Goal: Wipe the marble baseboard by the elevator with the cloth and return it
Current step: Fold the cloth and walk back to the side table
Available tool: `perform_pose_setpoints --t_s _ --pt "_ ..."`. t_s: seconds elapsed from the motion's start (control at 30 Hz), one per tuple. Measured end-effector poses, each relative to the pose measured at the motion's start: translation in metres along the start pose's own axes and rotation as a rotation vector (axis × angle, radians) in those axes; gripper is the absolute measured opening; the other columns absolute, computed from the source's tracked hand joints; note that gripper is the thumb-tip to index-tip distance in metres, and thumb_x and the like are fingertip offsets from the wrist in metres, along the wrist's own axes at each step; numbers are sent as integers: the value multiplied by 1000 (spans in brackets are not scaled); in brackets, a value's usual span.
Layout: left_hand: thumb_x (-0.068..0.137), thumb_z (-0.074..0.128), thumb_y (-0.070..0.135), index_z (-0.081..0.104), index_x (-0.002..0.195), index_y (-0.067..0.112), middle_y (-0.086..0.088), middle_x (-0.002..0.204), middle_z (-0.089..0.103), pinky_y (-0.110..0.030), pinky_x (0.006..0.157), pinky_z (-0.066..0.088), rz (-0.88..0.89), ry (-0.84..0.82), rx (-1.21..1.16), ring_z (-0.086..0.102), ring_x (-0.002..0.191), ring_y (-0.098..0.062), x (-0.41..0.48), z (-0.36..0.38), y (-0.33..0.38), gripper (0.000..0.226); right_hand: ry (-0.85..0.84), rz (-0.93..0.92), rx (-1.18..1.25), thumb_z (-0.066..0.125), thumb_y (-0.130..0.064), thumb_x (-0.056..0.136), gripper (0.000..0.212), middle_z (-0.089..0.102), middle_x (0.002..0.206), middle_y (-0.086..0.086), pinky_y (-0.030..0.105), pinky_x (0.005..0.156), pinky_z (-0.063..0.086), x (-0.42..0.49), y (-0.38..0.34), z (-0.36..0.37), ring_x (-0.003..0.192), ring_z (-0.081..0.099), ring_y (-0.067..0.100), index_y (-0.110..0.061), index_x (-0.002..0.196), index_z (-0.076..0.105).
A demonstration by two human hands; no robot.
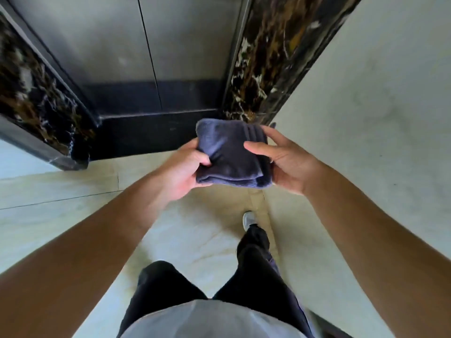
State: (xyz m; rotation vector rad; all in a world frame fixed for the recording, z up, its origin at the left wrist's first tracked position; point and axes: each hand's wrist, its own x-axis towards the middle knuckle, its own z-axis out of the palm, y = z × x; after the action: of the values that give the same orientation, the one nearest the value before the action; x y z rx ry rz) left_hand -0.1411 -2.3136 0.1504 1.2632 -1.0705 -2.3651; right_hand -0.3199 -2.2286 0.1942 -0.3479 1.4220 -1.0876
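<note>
At the bottom edge a grey shirt (207,320) is filling the nearest part of the view, and below it two legs in black trousers (256,272) are standing on the pale tiled floor (61,191). One grey shoe (248,219) is showing ahead of the right leg.

Both bare forearms are reaching forward from the lower corners and meeting over the floor. The left hand (185,167) is gripping the folded cloth (231,154) from its left side, thumb pressing on top and fingers curling underneath. The right hand (285,159) is holding the cloth's right side, thumb lying across the top and fingers wrapping behind the far edge, where a fingertip is showing past the corner. The cloth is dark blue-grey, folded into a thick square, and is hanging in the air between the two hands, clear of the floor and the stone.

Just beyond the cloth the right marble jamb (263,69), black with brown and white veins, is rising from the floor beside a plain pale wall (378,93). A matching left marble jamb (36,101) is standing well apart on the other side. Between them a dark sill (146,135) is lying in front of the closed grey elevator doors (122,45), which are meeting at a thin centre seam.
</note>
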Motion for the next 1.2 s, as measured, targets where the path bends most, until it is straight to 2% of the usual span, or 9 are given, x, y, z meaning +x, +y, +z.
perform_pose_setpoints --t_s 0.13,0.2,0.3,0.43,0.53,0.67,0.83,1.03,1.2 --pt "78 37 -11 64 114 28 -9 107 73 -32 56 53 42 -67 53 68 82 -28 -113 -33 16 59 188 -108 5 74 8 76 62 72 116 14 39 77 59 -88 27 84 99 72 29 -18 130 60" --pt "78 37 -12 63 119 23 -15 108 71 -30 53 52 64 -78 76 66 81 -30 -158 -39 25 60 220 -171 30 73 10 75 54 74 106 14 35 68 59 -127 32 113 91 72 29 -14 123 64" --pt "79 36 -11 63 116 22 -15 100 69 -26 50 49 120 -90 138 65 75 -27 -225 -40 35 56 257 -277 89 71 10 76 46 72 115 20 46 82 60 -188 40 147 98 71 32 -10 117 66" --pt "81 38 -7 65 107 30 -1 87 75 -26 54 49 211 -78 195 68 69 -19 -305 -43 24 53 238 -364 127 66 9 81 42 74 116 16 50 97 55 -261 58 175 109 70 34 -16 114 70" --pt "79 38 -7 65 103 31 -2 89 71 -23 49 47 232 -71 187 64 69 -20 -370 -43 -13 52 227 -397 143 66 9 81 39 76 109 14 53 95 55 -323 90 189 103 72 34 -16 111 73" --pt "80 38 -8 64 102 31 -2 85 68 -21 48 45 234 -87 230 61 64 -20 -443 -36 -79 51 262 -453 164 66 10 80 39 75 99 10 48 91 58 -405 157 197 93 72 28 -17 107 72" --pt "79 37 -11 60 122 25 -8 98 70 -23 45 46 168 -227 295 67 65 -21 -535 -3 -165 60 374 -436 237 65 13 79 38 73 91 8 47 90 56 -525 250 191 89 69 28 -19 97 72" --pt "80 40 -9 56 131 25 -8 110 69 -24 47 48 139 -302 352 67 72 -22 -614 25 -226 63 483 -453 327 65 13 78 38 73 102 15 53 93 55 -626 313 191 94 70 32 -16 101 72" --pt "80 40 -9 55 131 25 -9 109 66 -22 45 46 148 -336 354 63 69 -23 -673 23 -268 63 573 -495 354 66 11 76 38 74 99 14 55 92 56 -691 360 215 97 71 37 -17 100 73"
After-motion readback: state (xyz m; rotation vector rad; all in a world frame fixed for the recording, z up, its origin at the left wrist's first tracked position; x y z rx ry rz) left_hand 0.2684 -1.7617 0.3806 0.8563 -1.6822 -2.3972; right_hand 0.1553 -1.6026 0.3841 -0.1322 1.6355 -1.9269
